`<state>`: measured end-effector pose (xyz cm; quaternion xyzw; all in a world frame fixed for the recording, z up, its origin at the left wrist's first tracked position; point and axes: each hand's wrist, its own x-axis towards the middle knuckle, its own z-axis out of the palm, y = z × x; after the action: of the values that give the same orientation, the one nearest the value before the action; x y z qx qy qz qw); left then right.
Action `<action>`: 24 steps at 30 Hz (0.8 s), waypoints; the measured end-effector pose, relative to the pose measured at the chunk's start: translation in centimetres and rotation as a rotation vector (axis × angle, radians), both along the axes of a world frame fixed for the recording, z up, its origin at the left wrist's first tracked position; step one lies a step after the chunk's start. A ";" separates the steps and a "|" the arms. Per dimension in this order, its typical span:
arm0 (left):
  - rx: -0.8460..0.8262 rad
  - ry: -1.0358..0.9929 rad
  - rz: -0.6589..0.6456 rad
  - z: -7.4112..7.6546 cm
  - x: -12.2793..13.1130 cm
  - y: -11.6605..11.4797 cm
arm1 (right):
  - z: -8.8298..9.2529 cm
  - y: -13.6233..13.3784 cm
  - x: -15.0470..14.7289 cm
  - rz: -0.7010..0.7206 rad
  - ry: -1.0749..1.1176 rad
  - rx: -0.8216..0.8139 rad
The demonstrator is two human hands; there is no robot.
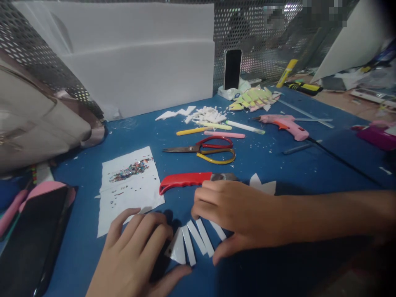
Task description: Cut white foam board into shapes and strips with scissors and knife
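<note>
While both hands are laid flat on the blue desk [262,165], a fan of white strips [194,241] is bracketed between them at 6 o'clock of the view. Left hand [139,255] is spread open, fingers [145,231] extended, nothing gripped; thumb is seen just below the leftmost strip, whether touching cannot be told. Right hand [230,216] is placed at 3 o'clock of the strips, fingers loosely curled and pressed down over the strips' upper ends, thumb out below them at 4 o'clock; nothing is clamped.

Red-handled knife [185,180] is laid just at 12 o'clock of the right hand, blade end partly hidden by the knuckles. Scissors [207,150] with one red and one yellow loop are found further out at 12 o'clock, blades pointing to 9 o'clock. White sheet [133,194] with coloured glitter specks is located at 11 o'clock of the left hand, fingertips overlapping its lower edge. Pink glue gun [287,126] is seen at 1 o'clock, well apart. Pastel sticks [216,128] and white scraps [207,114] are grouped beyond the scissors. Phone [232,69] is propped upright at 12 o'clock against the perforated wall. Dark tablet [31,243] is laid at 9 o'clock
</note>
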<state>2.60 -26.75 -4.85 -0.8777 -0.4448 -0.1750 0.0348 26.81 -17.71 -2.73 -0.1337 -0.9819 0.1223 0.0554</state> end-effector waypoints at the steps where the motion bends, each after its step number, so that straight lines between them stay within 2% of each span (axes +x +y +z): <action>1: -0.013 0.005 0.009 0.1 0.2 0.0 | 0.0 0.0 0.0 -0.003 0.002 0.002; 12: -0.018 0.058 -0.003 0.6 0.9 0.3 | 2.4 0.9 1.1 -0.024 -0.133 -0.029; 16: -0.002 0.063 -0.034 0.8 0.9 0.4 | 2.1 0.7 0.9 -0.031 -0.133 -0.024; 24: -0.036 0.049 -0.006 0.8 1.8 0.3 | 0.8 0.1 0.6 -0.037 -0.054 0.054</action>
<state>4.43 -26.44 -4.05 -0.8835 -0.4442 -0.1456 0.0294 27.42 -17.63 -1.90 -0.1533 -0.9834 0.0911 0.0345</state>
